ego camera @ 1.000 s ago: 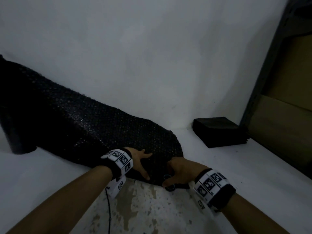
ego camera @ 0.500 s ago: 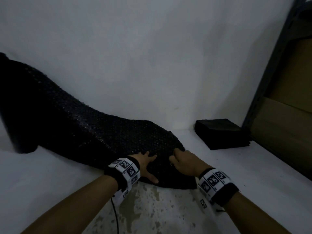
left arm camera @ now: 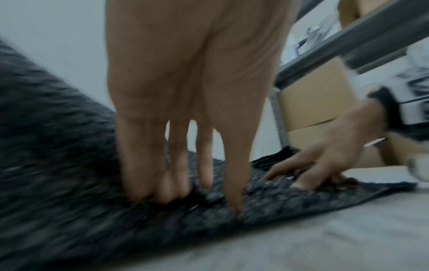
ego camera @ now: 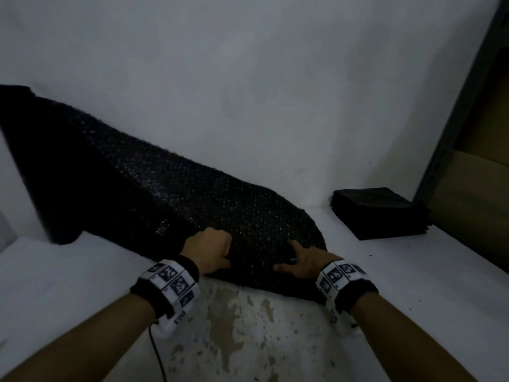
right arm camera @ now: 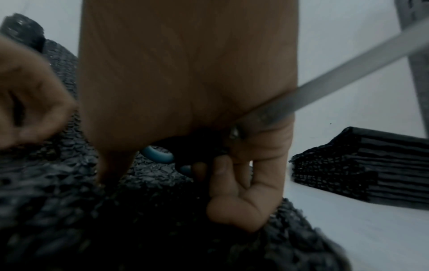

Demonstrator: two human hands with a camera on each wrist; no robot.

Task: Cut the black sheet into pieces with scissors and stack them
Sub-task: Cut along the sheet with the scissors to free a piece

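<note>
A black bubble-textured sheet [ego camera: 192, 205] unrolls from a roll at the far left and lies across the white table [ego camera: 68, 285]. My left hand [ego camera: 213, 250] sits on its near end with most fingers curled into the material [left arm camera: 58, 146] and the index finger [left arm camera: 234, 192] pointing down onto it. My right hand [ego camera: 303, 260] rests beside it on the sheet [right arm camera: 58, 210], fingertips spread, and holds scissors against the palm. Their blue handle loops [right arm camera: 160, 154] and steel blade [right arm camera: 325, 88] show in the right wrist view. A stack of cut black pieces [ego camera: 377, 213] lies at the right.
A grey metal shelf post [ego camera: 454, 128] and cardboard boxes [ego camera: 482, 202] stand along the right edge. A white wall [ego camera: 248, 92] closes the back. The table's near part has a worn, stained patch [ego camera: 234, 326]. A thin cable [ego camera: 157, 351] hangs from my left wrist.
Both hands moved forward from the sheet's near edge onto its top. The right hand carried the scissors along, and the left hand's fingers curled into the material.
</note>
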